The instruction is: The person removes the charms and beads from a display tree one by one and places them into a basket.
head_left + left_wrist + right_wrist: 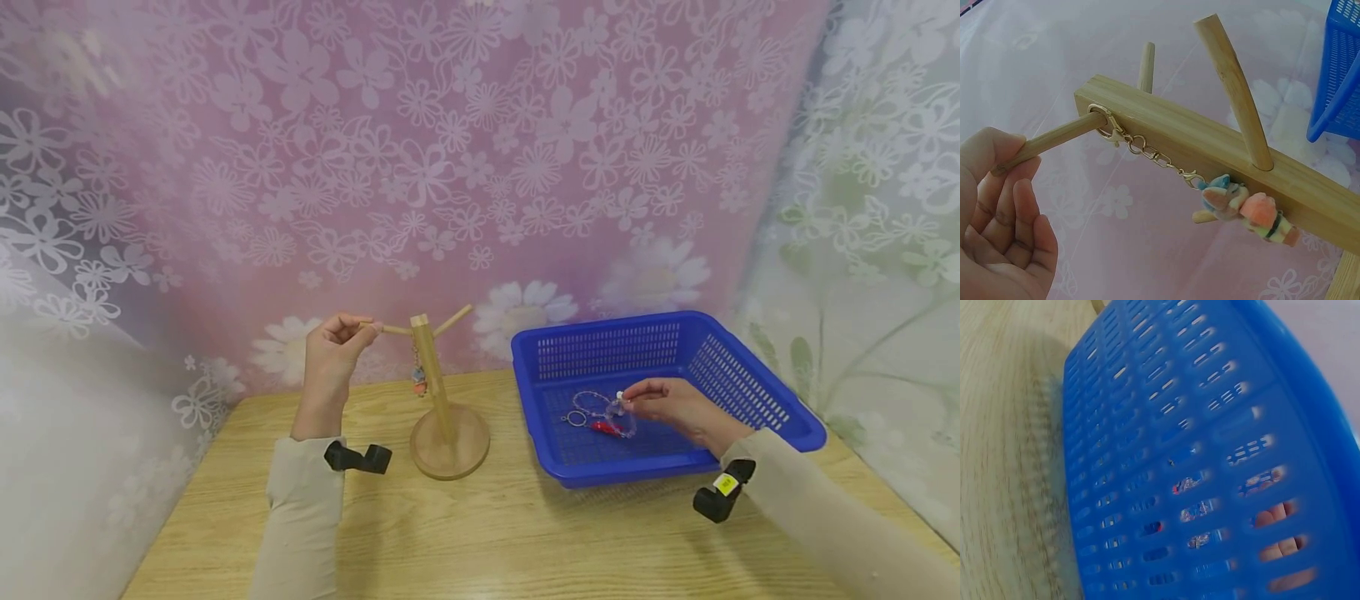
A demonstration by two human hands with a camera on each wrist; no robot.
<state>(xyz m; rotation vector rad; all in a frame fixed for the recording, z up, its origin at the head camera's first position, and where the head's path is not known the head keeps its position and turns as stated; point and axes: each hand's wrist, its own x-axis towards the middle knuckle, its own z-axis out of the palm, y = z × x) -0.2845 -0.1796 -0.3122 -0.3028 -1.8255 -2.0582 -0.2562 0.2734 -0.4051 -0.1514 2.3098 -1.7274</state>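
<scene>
My left hand (330, 358) pinches the end of a peg (1054, 142) on an upright wooden stand (431, 367) with a round base. A keychain (1154, 156) with a gold clasp, chain and small figure in a blue hat hangs by its ring from that peg, close to the post. Over the blue basket (525, 400), my right hand (678, 408) pinches the top of a clear beaded loop (630, 429). Under and beside it in the basket lie a pinkish beaded loop (592, 395), a metal ring (576, 419) and a red piece (606, 429). Basket slats hide most of that hand in the right wrist view.
The stand has other pegs, one (1235, 87) slanting up and one (1146, 69) behind the post. Stand and basket share a wooden table (465, 533), with the basket to the right. A pink flowered cloth (450, 167) hangs right behind them.
</scene>
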